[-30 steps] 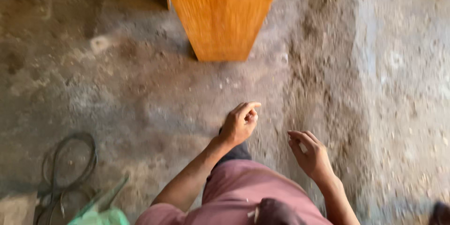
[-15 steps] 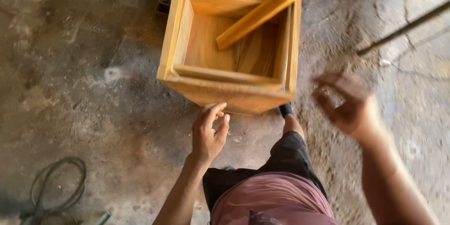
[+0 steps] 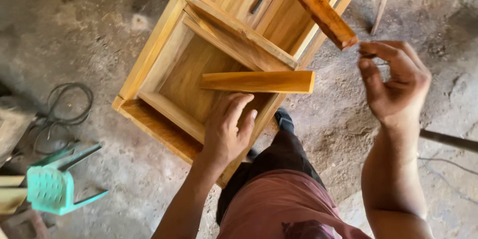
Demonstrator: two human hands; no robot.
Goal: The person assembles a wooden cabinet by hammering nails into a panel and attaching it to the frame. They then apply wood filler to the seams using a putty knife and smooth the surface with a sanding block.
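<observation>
Left hand (image 3: 227, 132) flat, open on cabinet frame (image 3: 164, 124); right hand (image 3: 396, 82) half-curled, empty, near slat (image 3: 318, 7).
Risk: loose slat slips off, hits fingers.

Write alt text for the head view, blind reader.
Seen from above, a person's left hand rests on the rim of an open wooden cabinet on a concrete floor, while the right hand reaches empty toward a slanted wooden strip. A green plastic stool lies nearby.
</observation>
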